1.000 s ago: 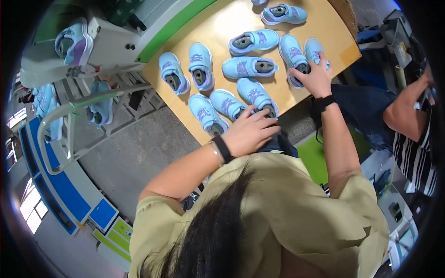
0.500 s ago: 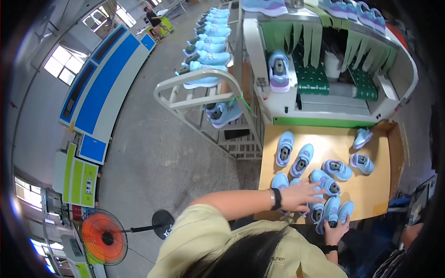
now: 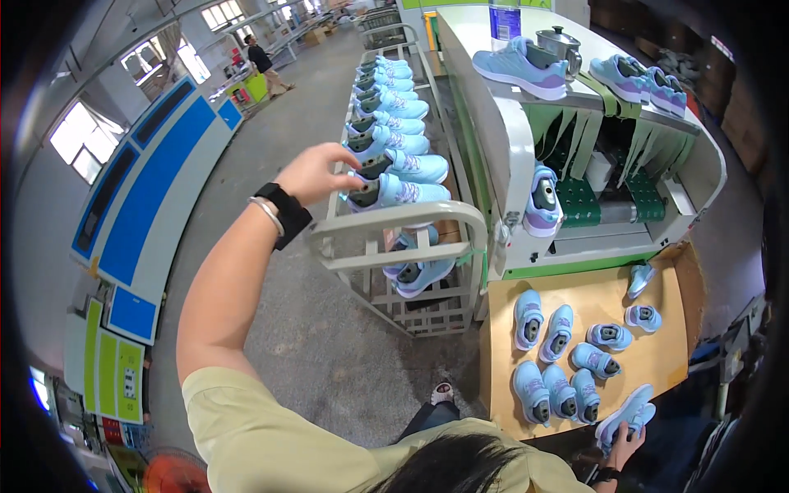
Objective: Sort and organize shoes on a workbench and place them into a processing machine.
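Observation:
My left hand (image 3: 319, 174) is raised over the near end of a metal rack, thumb and fingers apart. Its fingertips are at the heel of a light blue sneaker (image 3: 403, 194) with a dark form inside; whether they touch it is unclear. Down at the right, my right hand (image 3: 626, 448) grips a light blue sneaker (image 3: 631, 409) beside the board's near edge; a second shoe seems to lie against it. Several similar sneakers (image 3: 531, 393) stand on the tan board (image 3: 509, 324), dark forms showing in their openings.
The grey rack (image 3: 394, 226) carries a row of sneakers, with others on a lower level. A white machine (image 3: 501, 156) with hanging strips and a green perforated belt stands behind the board. On its top are shoes and a metal pot (image 3: 559, 45). A person (image 3: 261, 66) walks far off.
My left hand has gone from the sneakers on the board to the rack at the upper left. My right hand has shifted slightly right and down with the sneaker. The view has turned left.

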`<state>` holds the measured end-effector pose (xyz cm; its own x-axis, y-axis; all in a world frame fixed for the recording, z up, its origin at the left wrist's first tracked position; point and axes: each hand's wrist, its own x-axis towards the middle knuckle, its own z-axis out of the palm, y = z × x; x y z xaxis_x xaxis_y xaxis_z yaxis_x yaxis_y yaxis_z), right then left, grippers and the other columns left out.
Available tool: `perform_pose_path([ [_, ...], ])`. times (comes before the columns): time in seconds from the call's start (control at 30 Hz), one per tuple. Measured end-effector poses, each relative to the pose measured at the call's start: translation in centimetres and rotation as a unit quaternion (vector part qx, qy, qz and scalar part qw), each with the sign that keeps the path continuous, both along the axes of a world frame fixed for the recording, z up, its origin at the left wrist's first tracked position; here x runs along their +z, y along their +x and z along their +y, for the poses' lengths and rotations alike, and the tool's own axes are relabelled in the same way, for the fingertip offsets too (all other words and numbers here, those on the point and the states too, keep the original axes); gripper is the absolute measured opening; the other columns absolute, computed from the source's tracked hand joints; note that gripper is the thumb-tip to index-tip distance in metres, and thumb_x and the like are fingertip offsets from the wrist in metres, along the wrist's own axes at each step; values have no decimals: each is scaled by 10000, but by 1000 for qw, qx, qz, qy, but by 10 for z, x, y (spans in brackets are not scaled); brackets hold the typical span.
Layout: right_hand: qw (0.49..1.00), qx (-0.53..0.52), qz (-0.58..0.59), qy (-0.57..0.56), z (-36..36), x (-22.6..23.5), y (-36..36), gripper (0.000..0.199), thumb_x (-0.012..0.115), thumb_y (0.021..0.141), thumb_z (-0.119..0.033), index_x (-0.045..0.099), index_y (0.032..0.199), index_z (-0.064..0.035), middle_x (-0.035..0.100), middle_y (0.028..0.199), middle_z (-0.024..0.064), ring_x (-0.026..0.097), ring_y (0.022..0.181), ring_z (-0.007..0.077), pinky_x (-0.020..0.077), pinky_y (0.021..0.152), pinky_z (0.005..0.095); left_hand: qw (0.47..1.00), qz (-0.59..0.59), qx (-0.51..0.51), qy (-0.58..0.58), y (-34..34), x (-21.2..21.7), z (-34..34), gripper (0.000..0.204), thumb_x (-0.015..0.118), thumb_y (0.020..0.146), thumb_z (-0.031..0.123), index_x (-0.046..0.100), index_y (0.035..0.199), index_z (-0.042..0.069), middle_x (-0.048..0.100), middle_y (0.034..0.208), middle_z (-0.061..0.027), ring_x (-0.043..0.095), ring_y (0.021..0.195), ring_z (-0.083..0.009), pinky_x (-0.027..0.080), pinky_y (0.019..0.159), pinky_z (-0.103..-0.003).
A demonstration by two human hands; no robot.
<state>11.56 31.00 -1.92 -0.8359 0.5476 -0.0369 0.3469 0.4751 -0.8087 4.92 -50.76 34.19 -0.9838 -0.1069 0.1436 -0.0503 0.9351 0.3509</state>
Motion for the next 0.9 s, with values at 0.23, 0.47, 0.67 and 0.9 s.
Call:
perform_pose_path([
  [0.23, 997, -52, 63, -10, -42, 58, 33, 709, 720, 866, -219, 343, 1410, 36, 405, 1396, 171, 447, 1203, 260, 362, 1028, 355, 977, -162, -137, -25, -42, -41, -30, 831, 885, 614, 401, 529, 1309, 116, 183, 1567, -197, 291, 1393, -418, 328, 1119, -452],
  [0.47, 993, 13, 79, -85, -130, 141, 21, 665, 649, 912, -235, 323, 1459, -42, 440, 1404, 131, 453, 1240, 243, 341, 1060, 340, 974, -145, -141, -104, -52, -39, -17, 793, 885, 582, 425, 599, 1252, 112, 242, 1498, -225, 310, 1356, -459, 335, 1108, -449],
  [0.67, 986, 79, 108, -103, -181, 171, 8, 625, 616, 925, -242, 351, 1453, -38, 415, 1414, 96, 445, 1248, 232, 338, 1055, 341, 983, -93, -160, 13, -52, -50, -17, 787, 863, 580, 486, 632, 1223, 95, 308, 1439, -258, 374, 1298, -464, 321, 1109, -482],
  [0.9, 979, 157, 98, -90, -219, 182, 18, 715, 655, 821, -193, 355, 1441, 0, 384, 1440, 99, 414, 1288, 228, 306, 1091, 339, 982, -115, -140, -55, -34, -36, -9, 785, 875, 578, 450, 628, 1225, 82, 327, 1446, -254, 344, 1323, -460, 275, 1117, -479],
])
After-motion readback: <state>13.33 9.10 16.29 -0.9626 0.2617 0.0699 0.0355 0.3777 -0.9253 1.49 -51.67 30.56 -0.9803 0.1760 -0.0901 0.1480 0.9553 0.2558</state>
